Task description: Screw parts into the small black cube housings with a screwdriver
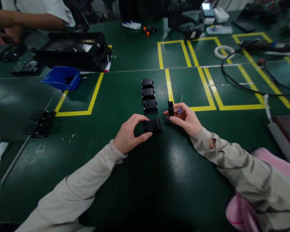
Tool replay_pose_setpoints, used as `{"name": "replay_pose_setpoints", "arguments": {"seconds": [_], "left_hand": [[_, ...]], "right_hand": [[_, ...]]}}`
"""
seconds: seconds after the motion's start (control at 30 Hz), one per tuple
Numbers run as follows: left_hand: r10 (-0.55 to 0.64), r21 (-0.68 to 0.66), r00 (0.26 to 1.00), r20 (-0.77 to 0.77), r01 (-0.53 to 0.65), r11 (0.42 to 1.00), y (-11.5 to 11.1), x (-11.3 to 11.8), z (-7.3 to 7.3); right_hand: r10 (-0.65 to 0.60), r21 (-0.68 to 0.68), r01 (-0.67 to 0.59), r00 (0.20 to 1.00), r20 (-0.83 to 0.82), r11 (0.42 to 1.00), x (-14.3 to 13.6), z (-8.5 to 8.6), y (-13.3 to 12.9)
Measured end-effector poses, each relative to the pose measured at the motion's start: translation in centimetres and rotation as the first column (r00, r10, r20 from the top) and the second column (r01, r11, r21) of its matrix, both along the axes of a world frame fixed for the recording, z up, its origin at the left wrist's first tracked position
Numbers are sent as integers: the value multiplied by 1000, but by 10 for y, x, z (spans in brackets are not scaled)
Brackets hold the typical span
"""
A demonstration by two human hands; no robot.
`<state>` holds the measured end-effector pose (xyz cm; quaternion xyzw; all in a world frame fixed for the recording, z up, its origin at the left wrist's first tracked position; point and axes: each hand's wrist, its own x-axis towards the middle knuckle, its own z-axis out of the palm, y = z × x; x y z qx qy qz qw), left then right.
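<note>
Left hand (130, 133) grasps a slotted black part (153, 126), thumb on its near edge and fingers on its far edge; whether the part rests fully on the green table (178, 196) is hard to tell. Taking that part as the clock's centre, the right hand (188, 119) is at 2 o'clock, pinching a small black block (170, 109) upright between thumb and fingertips. A thin-shafted tool with a violet handle (180, 110) sits within the same hand, its shaft pointing towards 12.

Three black housings (148, 93) stand in a row at 12 o'clock, the nearest just beside the slotted part. Loose screws (70, 141) and some dark parts (40, 124) lie near 9. At 10 is a blue bin (62, 77), with a black tray (70, 59) beyond it; a white ring (224, 52) lies between 1 and 2.
</note>
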<state>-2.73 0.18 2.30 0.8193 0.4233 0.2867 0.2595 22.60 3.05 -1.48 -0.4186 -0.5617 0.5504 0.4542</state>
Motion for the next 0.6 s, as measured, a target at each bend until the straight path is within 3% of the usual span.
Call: {"name": "replay_pose_setpoints", "arguments": {"seconds": [0.17, 0.33, 0.6], "left_hand": [[-15, -198, 999, -40, 6, 980, 0, 1, 0], [5, -421, 997, 82, 30, 906, 0, 2, 3], [47, -554, 957, 285, 124, 823, 4, 0, 0]], "right_hand": [[6, 6, -6, 1000, -6, 1000, -1, 0, -1], [0, 8, 0, 1000, -12, 1000, -1, 1, -1], [19, -1, -19, 998, -53, 1000, -2, 1, 0]]}}
